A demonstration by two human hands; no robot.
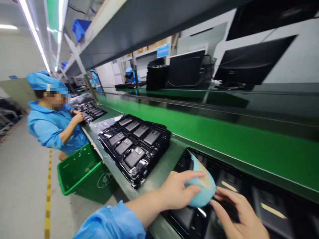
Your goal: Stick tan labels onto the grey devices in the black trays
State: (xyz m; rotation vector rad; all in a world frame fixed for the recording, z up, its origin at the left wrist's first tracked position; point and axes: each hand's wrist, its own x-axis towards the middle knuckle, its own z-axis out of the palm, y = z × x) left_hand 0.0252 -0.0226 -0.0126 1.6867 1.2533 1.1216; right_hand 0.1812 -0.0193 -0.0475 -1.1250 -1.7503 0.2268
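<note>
My left hand (178, 192) grips a light blue curved piece (200, 184), thumb and fingers closed round it, above a black tray (264, 196) at the bench's near edge. My right hand (236, 215) reaches in from the lower right, fingers stretched out over the tray, their tips beside the blue piece. The tray's pockets hold dark flat parts, some with pale strips. A second black tray stack (136, 147) with several grey rectangular parts lies further left on the bench.
A green conveyor belt (224, 136) runs behind the trays. A green bin (81, 171) stands on the floor by the bench. A co-worker in blue (53, 122) works at more trays further along. Dark monitors (249, 63) stand beyond the belt.
</note>
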